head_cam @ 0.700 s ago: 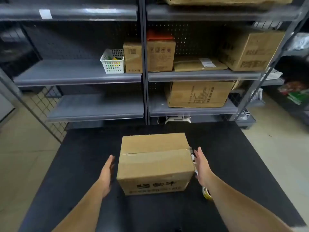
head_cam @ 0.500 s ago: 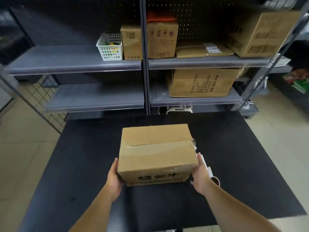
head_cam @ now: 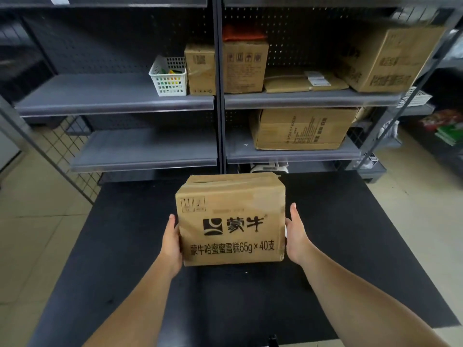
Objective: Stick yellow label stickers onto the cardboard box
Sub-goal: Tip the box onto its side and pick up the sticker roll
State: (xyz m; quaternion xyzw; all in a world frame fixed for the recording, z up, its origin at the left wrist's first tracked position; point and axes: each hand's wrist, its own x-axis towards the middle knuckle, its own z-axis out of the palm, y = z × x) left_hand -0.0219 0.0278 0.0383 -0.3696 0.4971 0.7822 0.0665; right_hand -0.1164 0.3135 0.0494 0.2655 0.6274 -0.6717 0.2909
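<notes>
The brown printed cardboard box [head_cam: 231, 219] is held tilted above the black desk [head_cam: 350, 246] at centre. The left hand [head_cam: 171, 242] at 9 o'clock and right hand [head_cam: 297, 234] at 3 o'clock clamp its side walls. It is probably stiff and light; grip low on the sides.

- Both bare forearms are stretched forward from the lower edge of the view, converging toward the middle.
- The left hand [head_cam: 171, 242] is pressed flat against the left side of the cardboard box [head_cam: 231, 221], palm inward, fingers pointed up and forward, the thumb hidden from view.
- The right hand [head_cam: 297, 235] is laid against the right side of the box, palm inward, fingers extended upward, the thumb tucked at the box's front edge.
- The box is clamped between the two palms; neither hand is curled into a fist.
</notes>
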